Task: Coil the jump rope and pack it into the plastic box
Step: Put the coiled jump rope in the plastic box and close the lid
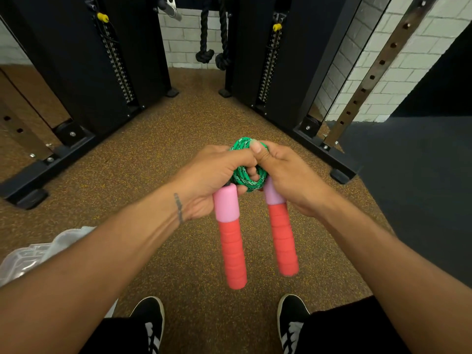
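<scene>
While both hands' fingers (258, 149) pinch the green coil (246, 176), handles (231, 238) hang below: coiling looks done. Next, carry it to the plastic box (28, 254), down-left of your fingers.

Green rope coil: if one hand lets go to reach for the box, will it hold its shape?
Probably not. The green rope coil looks like soft braided cord, loosely looped and pinched only by both hands, left hand and right hand, so it likely springs open. The two handles hang free and may swing, tugging loops loose.
</scene>
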Demonstrator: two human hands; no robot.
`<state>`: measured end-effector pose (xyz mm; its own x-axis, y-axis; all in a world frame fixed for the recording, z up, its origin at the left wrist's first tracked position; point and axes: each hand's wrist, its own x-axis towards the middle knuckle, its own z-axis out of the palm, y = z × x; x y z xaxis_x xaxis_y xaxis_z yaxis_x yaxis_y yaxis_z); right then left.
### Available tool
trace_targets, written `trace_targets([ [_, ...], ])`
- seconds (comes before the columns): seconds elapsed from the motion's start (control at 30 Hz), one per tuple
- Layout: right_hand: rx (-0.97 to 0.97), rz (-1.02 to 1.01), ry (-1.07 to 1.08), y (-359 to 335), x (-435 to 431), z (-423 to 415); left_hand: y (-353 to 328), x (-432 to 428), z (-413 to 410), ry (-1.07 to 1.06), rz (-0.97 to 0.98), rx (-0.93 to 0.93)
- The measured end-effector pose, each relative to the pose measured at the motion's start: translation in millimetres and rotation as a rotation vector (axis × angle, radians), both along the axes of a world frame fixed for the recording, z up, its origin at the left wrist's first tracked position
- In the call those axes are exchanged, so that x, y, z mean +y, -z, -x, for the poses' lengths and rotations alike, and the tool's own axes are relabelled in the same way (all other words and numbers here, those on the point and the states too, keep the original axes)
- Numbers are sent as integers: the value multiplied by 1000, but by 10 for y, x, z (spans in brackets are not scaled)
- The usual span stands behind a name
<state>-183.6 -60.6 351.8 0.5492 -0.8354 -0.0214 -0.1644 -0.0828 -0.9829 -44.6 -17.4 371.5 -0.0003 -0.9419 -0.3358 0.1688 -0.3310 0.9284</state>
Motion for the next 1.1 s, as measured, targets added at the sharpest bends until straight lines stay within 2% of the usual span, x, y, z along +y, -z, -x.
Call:
trace_targets([
  [0.17, 22, 14, 66, 36, -29, 17, 43, -19, -64, -4, 28, -110],
  [0.27, 62, 71, 141, 52, -32, 37, 114, -16, -95, 14, 144, -269],
  [0.33, 34, 74, 184, 51, -34, 52, 130, -7, -87, 11, 206, -271],
  [0.4, -38, -12, 163, 16, -30, 75, 141, -15, -97, 6, 267, -277],
  [0.57, -212, -273, 99, -56, -58, 144, 181, -29, -106, -5, 324, -425],
  [0.73, -265, -340, 62, -19, -33, 85, 175, -12, -153, 13, 378, -582],
  [0.93, -281, -301, 86, 17, 69, -144, 201, 142, -278, 60, 329, -594],
  [1.1, -160, -192, 30, 57, 231, -417, 172, 263, -549, 0, 248, -468],
])
